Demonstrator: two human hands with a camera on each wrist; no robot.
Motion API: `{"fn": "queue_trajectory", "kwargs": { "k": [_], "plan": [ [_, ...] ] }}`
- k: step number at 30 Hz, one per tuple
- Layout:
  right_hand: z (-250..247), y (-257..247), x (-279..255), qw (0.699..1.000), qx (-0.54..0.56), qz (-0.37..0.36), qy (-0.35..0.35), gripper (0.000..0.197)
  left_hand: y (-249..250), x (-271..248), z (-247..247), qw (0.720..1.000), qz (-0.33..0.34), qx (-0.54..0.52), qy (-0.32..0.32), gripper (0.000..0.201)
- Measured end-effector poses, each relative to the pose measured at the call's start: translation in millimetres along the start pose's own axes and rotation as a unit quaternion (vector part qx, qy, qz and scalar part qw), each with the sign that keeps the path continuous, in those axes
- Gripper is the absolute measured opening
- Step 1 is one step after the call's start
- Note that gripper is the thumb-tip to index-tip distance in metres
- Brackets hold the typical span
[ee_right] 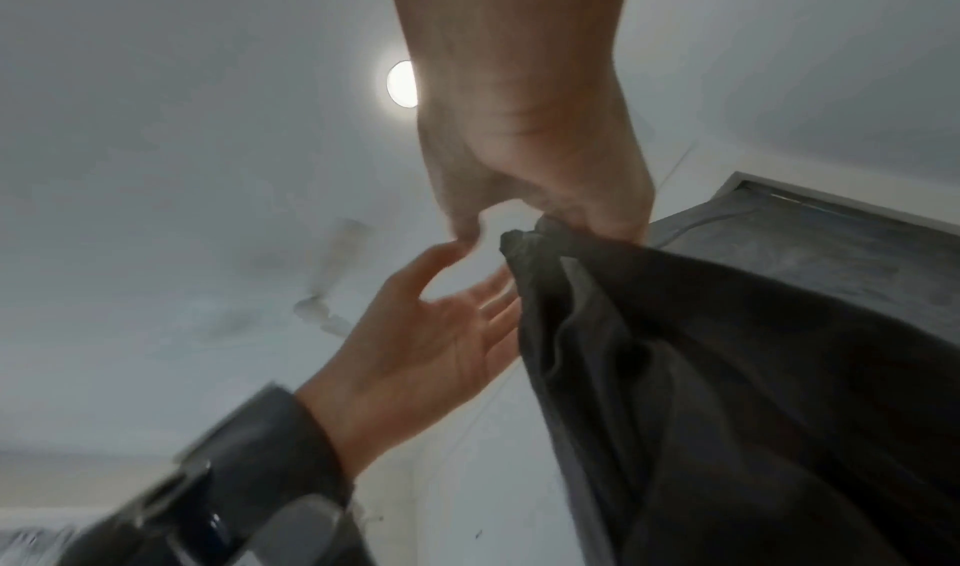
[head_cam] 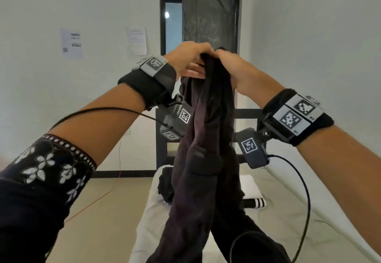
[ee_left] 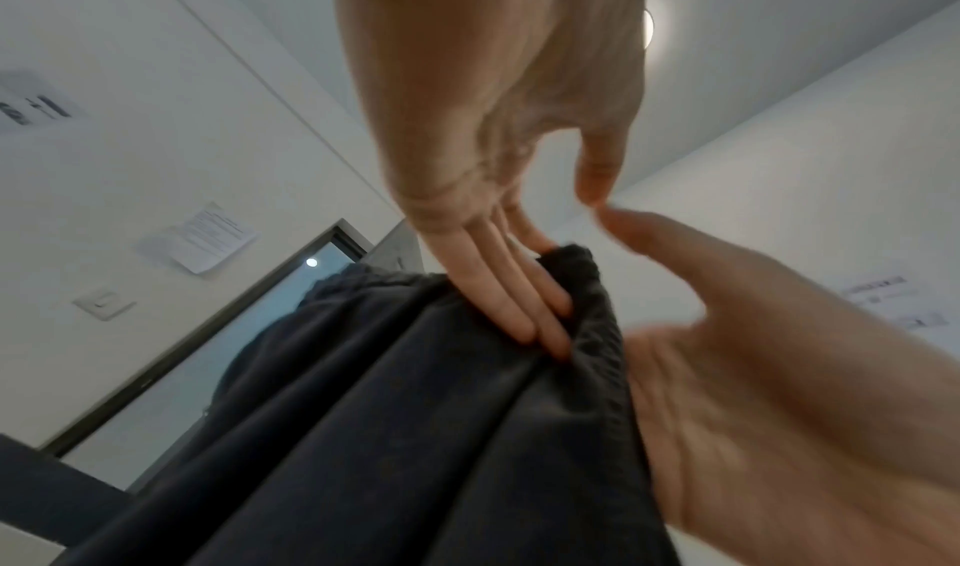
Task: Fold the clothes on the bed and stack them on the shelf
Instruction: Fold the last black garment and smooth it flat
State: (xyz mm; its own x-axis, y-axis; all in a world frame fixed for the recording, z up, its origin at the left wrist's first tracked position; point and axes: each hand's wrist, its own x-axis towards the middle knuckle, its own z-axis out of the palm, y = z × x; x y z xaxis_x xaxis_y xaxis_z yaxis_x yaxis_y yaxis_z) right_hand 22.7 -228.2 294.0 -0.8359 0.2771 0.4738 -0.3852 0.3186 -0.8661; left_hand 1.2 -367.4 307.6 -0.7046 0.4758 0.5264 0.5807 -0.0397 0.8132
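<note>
Fingers [ee_left: 499,287] on the left hand [ee_left: 493,102] first: got them straight and side by side, pressed flat against the top edge of the dark garment [head_cam: 202,159], thumb stuck out apart, not curled round anything. Right at 3 o'clock of that, got the right hand [head_cam: 237,68] with fingers curled and clamped on the same bunched-up top edge. Looks like the two thumb tips just about meet above the cloth.

Hangs straight down from both hands toward 6 o'clock, that garment, long and folded lengthwise, with a pocket flap showing halfway down. Runs off the bottom of the head view, so can't tell if the low end touches anything.

Further out, at 5 o'clock, got the bed [head_cam: 309,211] with a light sheet. Lying on it: a black heap [head_cam: 165,188] just at 9 o'clock of the hanging cloth and partly hidden by it, plus a black striped piece [head_cam: 255,203] at 3 o'clock, touching a white folded piece [head_cam: 250,186] right behind it.

Then a tan floor at 8 o'clock with a thin red wire [head_cam: 99,198] across it.

Way back at 12 o'clock, a dark door [head_cam: 208,15] standing open, and two paper sheets [head_cam: 72,43] stuck on the wall at 10 o'clock.
</note>
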Motion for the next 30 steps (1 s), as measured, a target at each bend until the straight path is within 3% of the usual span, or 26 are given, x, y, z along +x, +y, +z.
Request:
{"fn": "queue_trajectory", "kwargs": {
  "k": [2,4,7,9,11,12,14,16,18,21,24,26,30],
  "plan": [
    [-1,-1,-7,0.997,0.015,-0.021,-0.066,0.048,1,-2,-6,0.998,0.001,-0.040,-0.045,0.022],
    [-9,5,-9,0.996,0.023,-0.046,-0.071,0.049,-2,-3,-16,0.995,0.023,-0.061,-0.080,0.030],
    [-20,15,-7,0.997,0.015,-0.076,0.020,0.042,-13,0,-26,0.988,0.080,0.125,-0.044,0.061],
    [-22,17,-7,0.995,0.043,-0.091,-0.003,0.036,-22,5,-30,0.967,0.110,0.229,-0.019,0.082],
    [-22,16,-11,0.991,0.050,-0.112,-0.062,0.036,-29,8,-33,0.960,0.104,0.251,-0.062,0.091],
    [-22,16,-13,0.989,0.042,-0.121,-0.080,0.036,-31,8,-32,0.957,0.086,0.262,-0.093,0.088],
    [-23,15,-18,0.987,0.031,-0.125,-0.095,0.035,-28,6,-28,0.945,0.043,0.290,-0.143,0.060],
    [-24,17,-22,0.989,0.035,-0.115,-0.089,0.037,-24,5,-27,0.942,0.041,0.306,-0.132,0.038],
    [-24,21,-31,0.992,0.035,-0.098,-0.066,0.047,-22,8,-31,0.934,0.071,0.342,-0.071,0.038],
    [-16,38,-56,0.997,-0.034,-0.058,-0.038,0.070,-24,13,-36,0.901,0.107,0.420,0.021,0.049],
    [-6,68,-88,0.994,-0.064,-0.006,-0.093,0.097,-21,18,-39,0.868,0.139,0.472,0.062,0.065],
    [5,95,-106,0.987,-0.080,0.048,-0.129,0.112,-18,19,-41,0.850,0.144,0.500,0.084,0.063],
    [38,160,-129,0.983,-0.040,0.123,-0.132,0.110,-14,16,-45,0.830,0.134,0.533,0.099,0.055]
  ]
}}
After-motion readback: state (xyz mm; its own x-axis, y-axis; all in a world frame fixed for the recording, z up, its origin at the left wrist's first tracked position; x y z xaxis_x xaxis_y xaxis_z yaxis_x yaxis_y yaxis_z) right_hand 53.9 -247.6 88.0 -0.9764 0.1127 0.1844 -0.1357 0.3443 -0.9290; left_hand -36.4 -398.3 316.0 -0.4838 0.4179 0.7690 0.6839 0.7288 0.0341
